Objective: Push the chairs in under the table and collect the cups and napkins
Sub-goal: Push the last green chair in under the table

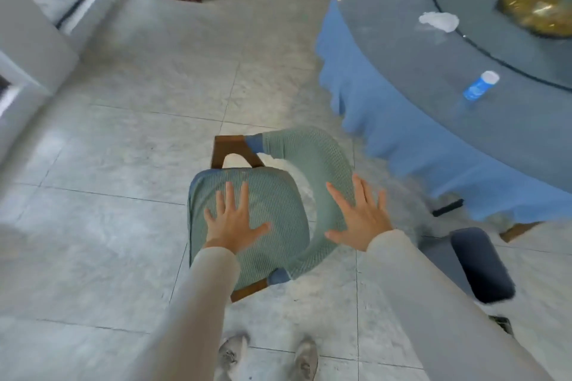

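Head view: the chair [253, 210] stands at centre frame, apart from the blue-skirted surface [402, 49] at upper right. Fingers spread, the left hand [235, 223] is over the seat and the right hand [359, 219] over the curved back. Blur may hide contact. A cup [480, 85] and a napkin [439, 21] sit on the surface.

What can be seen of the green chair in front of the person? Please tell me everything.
The chair has a seat and a curved backrest, both in a green knit-like cover, with blue fabric at the backrest ends and brown wooden frame at two corners. It stands upright on the tiled floor, apart from the table, its backrest turned toward it. The left hand is spread over the seat, the right hand over the backrest; contact cannot be confirmed.
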A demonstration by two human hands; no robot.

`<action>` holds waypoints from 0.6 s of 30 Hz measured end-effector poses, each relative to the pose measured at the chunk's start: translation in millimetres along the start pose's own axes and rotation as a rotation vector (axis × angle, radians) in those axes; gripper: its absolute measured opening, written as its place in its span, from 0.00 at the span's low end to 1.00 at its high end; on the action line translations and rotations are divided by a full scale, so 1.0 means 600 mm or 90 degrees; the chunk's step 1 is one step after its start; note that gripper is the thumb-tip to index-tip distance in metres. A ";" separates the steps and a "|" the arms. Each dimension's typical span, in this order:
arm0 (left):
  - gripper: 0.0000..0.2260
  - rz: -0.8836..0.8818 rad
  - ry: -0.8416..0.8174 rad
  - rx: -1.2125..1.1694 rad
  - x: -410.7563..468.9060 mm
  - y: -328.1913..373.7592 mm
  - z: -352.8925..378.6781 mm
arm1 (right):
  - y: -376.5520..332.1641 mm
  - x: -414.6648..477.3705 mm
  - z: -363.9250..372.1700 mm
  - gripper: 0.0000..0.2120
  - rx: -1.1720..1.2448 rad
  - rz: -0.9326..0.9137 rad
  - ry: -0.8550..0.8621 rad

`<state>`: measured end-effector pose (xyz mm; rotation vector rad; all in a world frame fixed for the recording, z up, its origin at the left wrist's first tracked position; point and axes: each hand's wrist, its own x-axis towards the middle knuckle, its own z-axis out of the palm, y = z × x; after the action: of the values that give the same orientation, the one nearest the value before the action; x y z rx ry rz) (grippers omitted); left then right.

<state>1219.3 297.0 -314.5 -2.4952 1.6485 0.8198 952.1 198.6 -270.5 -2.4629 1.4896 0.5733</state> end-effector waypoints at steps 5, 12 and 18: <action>0.55 -0.023 -0.151 -0.064 -0.002 0.041 0.174 | 0.055 0.110 0.032 0.64 -0.184 -0.154 -0.089; 0.39 -0.017 -0.174 -0.144 0.036 0.149 0.345 | 0.074 0.172 0.085 0.30 -0.415 -0.322 0.077; 0.30 0.032 -0.136 -0.144 0.061 0.151 0.369 | 0.091 0.177 0.082 0.26 -0.430 -0.392 0.118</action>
<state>1062.3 296.3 -498.4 -2.4046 1.6343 1.2944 936.9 106.0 -359.0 -3.3382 0.5250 0.8201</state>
